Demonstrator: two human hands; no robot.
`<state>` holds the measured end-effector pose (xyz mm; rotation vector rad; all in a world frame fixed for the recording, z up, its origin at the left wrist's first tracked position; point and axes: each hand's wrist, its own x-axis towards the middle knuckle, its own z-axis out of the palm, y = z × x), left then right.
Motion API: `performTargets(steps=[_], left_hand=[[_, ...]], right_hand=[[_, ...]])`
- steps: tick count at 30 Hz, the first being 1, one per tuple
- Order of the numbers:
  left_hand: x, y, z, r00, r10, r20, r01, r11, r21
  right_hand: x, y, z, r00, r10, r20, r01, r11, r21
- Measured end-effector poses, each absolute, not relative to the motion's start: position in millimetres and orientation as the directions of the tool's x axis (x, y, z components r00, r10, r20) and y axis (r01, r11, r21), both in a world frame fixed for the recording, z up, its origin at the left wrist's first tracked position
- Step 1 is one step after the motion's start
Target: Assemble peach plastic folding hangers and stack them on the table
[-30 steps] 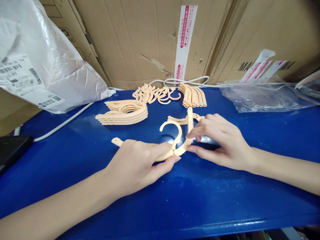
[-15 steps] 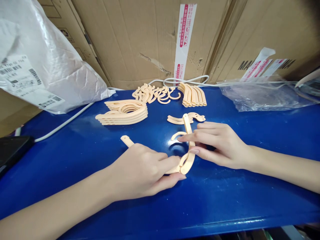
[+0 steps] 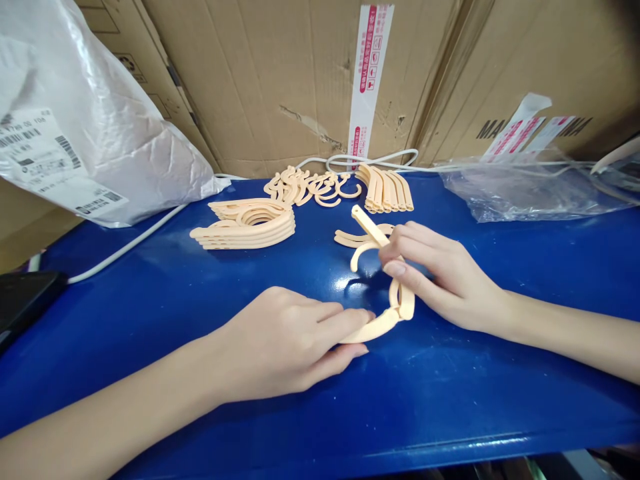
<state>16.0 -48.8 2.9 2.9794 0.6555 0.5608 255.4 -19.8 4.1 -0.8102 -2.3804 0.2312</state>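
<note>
My left hand (image 3: pixel 290 343) pinches the left arm of a peach plastic folding hanger (image 3: pixel 383 320) low over the blue table (image 3: pixel 200 287). My right hand (image 3: pixel 440 273) grips the hanger's other arm, which points up and to the left, with the hook curling beside my fingers. The two arms meet at a joint between my hands. Just behind my right hand lie a few loose curved hanger pieces (image 3: pixel 350 238).
A stack of folded hangers (image 3: pixel 247 225) lies at centre left. Loose hooks (image 3: pixel 310 187) and a row of straight arms (image 3: pixel 386 190) lie at the back. Cardboard boxes (image 3: pixel 280 80) wall the rear. There is a white bag (image 3: pixel 85 127) at left, clear plastic (image 3: pixel 525 190) at right, and a white cable (image 3: pixel 125 247).
The hanger's two arms have swung at the joint. My right hand lifted its arm and turned it up and left; my left hand slid right along the other arm, covering its end.
</note>
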Motion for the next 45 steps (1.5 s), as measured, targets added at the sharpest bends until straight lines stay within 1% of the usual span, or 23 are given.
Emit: performTargets(steps=[3,6,9,11,14,21,27,34,37,42,45], left_hand=[[14.9,-46.8,2.5,0.833,0.439,0.337,0.427,-0.897,0.113],[14.8,-44.8,3.6,0.831,0.453,0.323,0.431,-0.891,0.140],[14.9,-43.9,5.1,0.837,0.454,0.304,0.428,-0.891,0.153],[14.6,-43.7,5.6,0.841,0.455,0.292,0.427,-0.890,0.159],[13.4,-43.3,5.2,0.841,0.455,0.293,0.418,-0.890,0.181],[11.1,-42.3,3.7,0.824,0.471,0.315,0.439,-0.882,0.171],[12.6,-42.4,6.1,0.825,0.492,0.279,0.443,-0.868,0.224],[14.8,-43.3,9.6,0.850,0.466,0.247,0.403,-0.876,0.264],[14.4,-43.5,9.8,0.852,0.467,0.237,0.405,-0.874,0.268],[14.0,-42.8,8.4,0.822,0.522,0.226,0.459,-0.843,0.280],[14.3,-41.4,7.4,0.810,0.540,0.229,0.485,-0.836,0.256]], right_hand=[[256.5,-19.5,3.8,-0.504,0.690,0.519,0.587,0.715,-0.381],[257.8,-18.6,2.7,-0.441,0.733,0.518,0.645,0.660,-0.384],[258.8,-15.8,0.4,-0.402,0.741,0.538,0.658,0.643,-0.393],[259.4,-13.2,-1.8,-0.362,0.762,0.537,0.658,0.617,-0.433],[259.9,-9.7,-4.9,-0.325,0.807,0.493,0.647,0.570,-0.507],[259.8,-10.6,-4.6,-0.329,0.849,0.413,0.635,0.523,-0.569],[260.0,-8.9,-4.4,-0.327,0.855,0.402,0.628,0.515,-0.584],[261.6,-4.5,-9.1,-0.352,0.867,0.353,0.637,0.498,-0.588],[261.1,-5.1,-9.4,-0.384,0.859,0.339,0.637,0.512,-0.577],[260.6,-6.6,-8.2,-0.441,0.833,0.333,0.614,0.551,-0.565],[260.7,-7.6,-6.2,-0.474,0.809,0.347,0.600,0.585,-0.546]])
